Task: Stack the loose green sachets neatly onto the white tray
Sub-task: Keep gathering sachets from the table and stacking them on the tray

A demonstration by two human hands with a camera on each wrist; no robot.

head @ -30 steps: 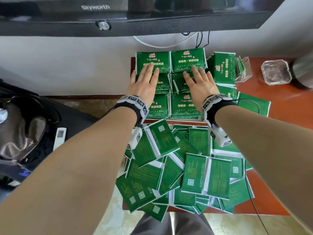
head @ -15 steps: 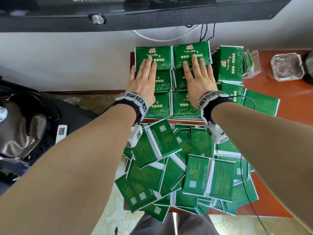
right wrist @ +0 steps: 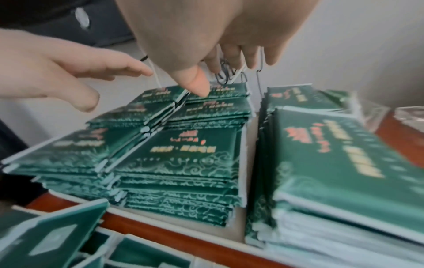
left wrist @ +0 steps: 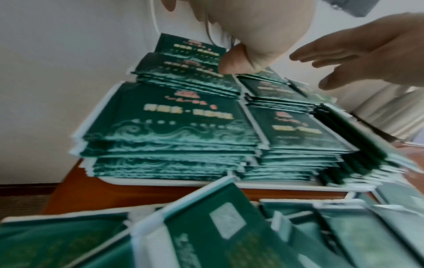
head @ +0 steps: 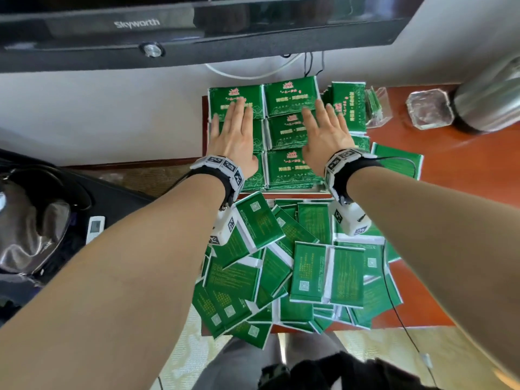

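Both hands flat, fingers straight — left hand [head: 235, 137] and right hand [head: 326, 136] above the stacked sachets [head: 292, 167] on the white tray [left wrist: 160, 182], frame centre — loose sachets [head: 309, 271] heaped below

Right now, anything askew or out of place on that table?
Yes. The loose sachets lie fanned and overlapping at the near edge, some overhanging it. The stacks on the white tray look squared; both hands hover flat above them.

White wall [head: 98, 108], red-brown table [head: 464, 170], Skyworth television [head: 197, 26]
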